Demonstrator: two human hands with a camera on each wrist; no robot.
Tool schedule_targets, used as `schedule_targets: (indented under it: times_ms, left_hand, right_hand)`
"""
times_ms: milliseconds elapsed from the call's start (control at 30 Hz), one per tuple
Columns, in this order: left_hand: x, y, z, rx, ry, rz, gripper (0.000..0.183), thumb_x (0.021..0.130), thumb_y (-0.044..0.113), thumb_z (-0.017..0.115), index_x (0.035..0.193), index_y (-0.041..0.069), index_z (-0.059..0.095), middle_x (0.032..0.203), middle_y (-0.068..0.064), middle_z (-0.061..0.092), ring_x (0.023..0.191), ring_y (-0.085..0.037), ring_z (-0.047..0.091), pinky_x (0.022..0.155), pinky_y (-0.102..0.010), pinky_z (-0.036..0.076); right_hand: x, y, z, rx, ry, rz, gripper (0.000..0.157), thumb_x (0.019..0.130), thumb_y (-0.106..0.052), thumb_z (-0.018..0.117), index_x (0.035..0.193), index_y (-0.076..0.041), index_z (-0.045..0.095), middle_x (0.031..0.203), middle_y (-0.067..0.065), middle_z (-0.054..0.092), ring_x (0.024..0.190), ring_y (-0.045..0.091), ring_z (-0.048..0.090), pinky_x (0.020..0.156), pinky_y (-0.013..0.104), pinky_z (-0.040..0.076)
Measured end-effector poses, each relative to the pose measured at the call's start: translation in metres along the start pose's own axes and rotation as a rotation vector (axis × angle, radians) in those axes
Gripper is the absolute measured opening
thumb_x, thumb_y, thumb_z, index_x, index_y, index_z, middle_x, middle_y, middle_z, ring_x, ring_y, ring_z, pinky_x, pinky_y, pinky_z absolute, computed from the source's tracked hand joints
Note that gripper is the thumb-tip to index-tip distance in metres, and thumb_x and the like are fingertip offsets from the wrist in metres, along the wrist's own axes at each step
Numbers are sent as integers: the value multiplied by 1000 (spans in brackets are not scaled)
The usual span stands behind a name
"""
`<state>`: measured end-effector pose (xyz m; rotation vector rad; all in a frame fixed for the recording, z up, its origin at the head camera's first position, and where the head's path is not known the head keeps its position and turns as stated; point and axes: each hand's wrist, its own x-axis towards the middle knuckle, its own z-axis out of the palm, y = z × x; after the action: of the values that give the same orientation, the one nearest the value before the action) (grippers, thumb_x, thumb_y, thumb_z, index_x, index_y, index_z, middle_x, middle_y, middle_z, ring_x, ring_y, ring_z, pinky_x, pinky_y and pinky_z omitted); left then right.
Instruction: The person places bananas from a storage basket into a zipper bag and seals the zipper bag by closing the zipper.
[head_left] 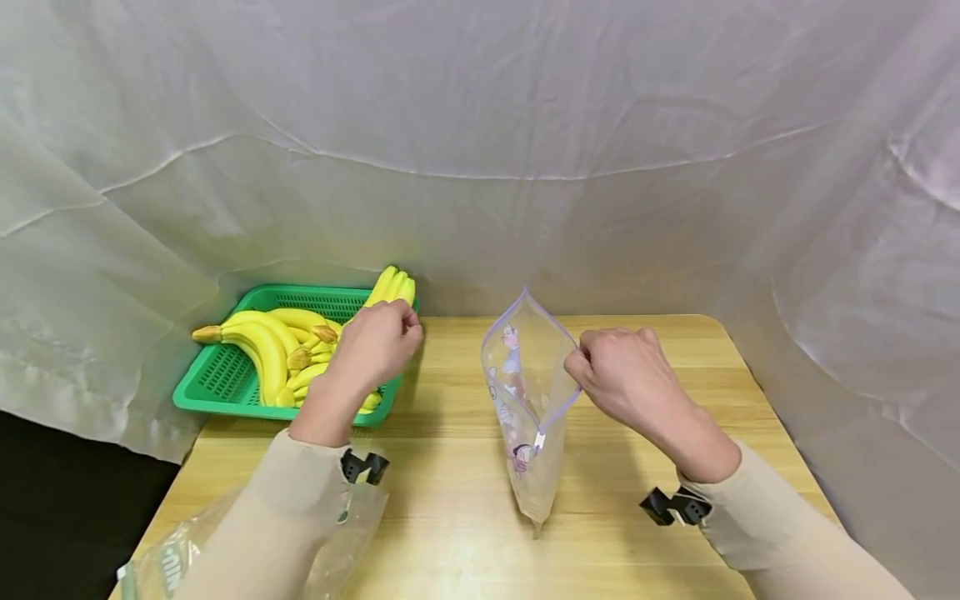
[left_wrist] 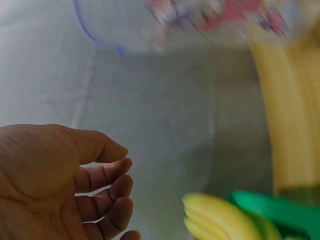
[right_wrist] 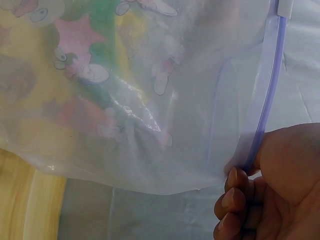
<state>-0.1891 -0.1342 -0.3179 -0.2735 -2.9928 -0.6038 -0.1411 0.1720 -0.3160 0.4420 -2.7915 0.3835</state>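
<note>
A clear zip bag point(head_left: 551, 467) with a purple rim and pink cartoon prints hangs upright over the table, its mouth spread apart. My right hand point(head_left: 626, 371) pinches the rim on the right side. Up close in the right wrist view, thumb and index finger of that hand point(right_wrist: 277, 182) hold the purple zip edge. My left hand point(head_left: 375, 342) is above the right part of a green basket point(head_left: 198, 400), near a bunch of bananas point(head_left: 393, 287). Its fingers point(left_wrist: 117, 192) are loosely curled with nothing between them. Several more bananas point(head_left: 266, 350) lie in the basket.
Under the left forearm, another clear plastic bag point(head_left: 360, 517) with printed letters lies on the wooden table point(head_left: 450, 533). Grey cloth point(head_left: 480, 225) hangs behind and along the sides. Small black cameras point(head_left: 365, 467) sit on both wrists.
</note>
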Motion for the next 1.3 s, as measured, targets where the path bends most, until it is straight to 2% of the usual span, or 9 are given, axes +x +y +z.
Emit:
schedule_targets:
  times_ms: [100,267,533,667,833,1067,1200,1300]
  left_hand:
    - [5,-23,2,39,-17,-23,16,96,23,51,100,12,62,92,-7,61,89,-29,54,75,-40,44]
    - [14,-54,8,132,-3,-41,21,93,21,57,108,7,62,104,-14,61,99,-38,51,81,-50,45]
    - [32,-83,30,300,-22,-25,41,88,27,67,116,-2,57,117,-24,55,110,-44,46,90,-61,42]
    - [42,-91,46,364,-44,-32,53,85,31,71,119,-5,52,119,-26,53,114,-45,45,92,-62,41]
    - [49,-98,60,386,-72,-43,54,83,30,74,118,-3,49,115,-25,51,112,-44,46,91,-61,40]
    - [53,-105,71,403,-16,-28,44,86,23,68,117,-2,48,112,-25,51,109,-46,48,89,-61,40]
    - [54,-106,69,403,4,-23,39,87,22,65,113,-4,52,109,-25,54,104,-46,52,88,-61,43]
    - [53,-104,57,395,-31,-36,42,85,27,67,109,-4,54,103,-23,58,99,-44,57,84,-58,46]
  right_hand:
    - [0,0,1,1,6,1,28,79,-11,40,53,-19,32,52,-6,25,50,13,22,64,33,20]
    - [-2,-2,1,4,20,0,28,79,-11,40,53,-19,32,53,-6,24,51,13,21,64,33,18]
    - [-3,-3,1,12,26,6,30,78,-11,42,52,-19,31,53,-6,23,52,13,20,65,33,17]
    - [-3,-3,2,11,22,11,31,80,-11,42,52,-19,30,53,-6,23,52,13,21,64,33,19]
    - [-4,-2,2,5,17,16,31,80,-12,43,52,-19,31,52,-6,24,52,14,22,64,33,20]
    - [-5,-2,4,6,1,29,31,81,-12,42,52,-19,32,53,-6,25,52,14,24,66,34,22]
    - [-4,-1,4,8,-3,33,31,81,-12,42,52,-18,32,53,-5,25,52,14,24,66,34,21]
    - [-4,0,4,9,1,29,31,81,-12,42,52,-19,31,53,-5,24,52,14,23,65,34,21]
